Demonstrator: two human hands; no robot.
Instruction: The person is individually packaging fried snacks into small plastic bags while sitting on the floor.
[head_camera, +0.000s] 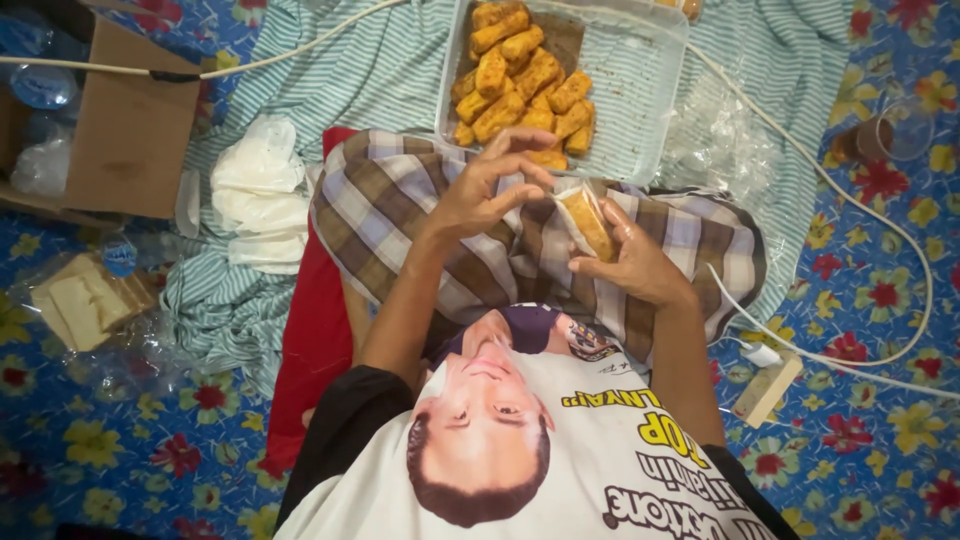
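My right hand held a fried roll inside a thin clear bag, my grip clamped around its lower half so that its long axis ran up and a little leftward, away from me, with the bag's open mouth at the far end. My left hand hung just beside that mouth, to the left and slightly above it, nearer to the opening than anything else I had; its thumb and forefinger were pinched nearly together and seemed to touch the edge of the plastic, though I could not tell whether they had actually caught it, and the other fingers were spread and lifted clear. So the roll lay to the right of my left grip, close, with only the loose film between them. Both hands were over my lap, which was covered by a checked cloth. Straight ahead, beyond my hands, a clear tray sat on a striped sheet and held a heap of the same golden rolls, well apart from the one I held. To my left lay a bundle of white bags, a cardboard box and a clear packet of flat wrappers on the flowered floor mat. A white cable curved past on the right, and a glass stood beyond it.
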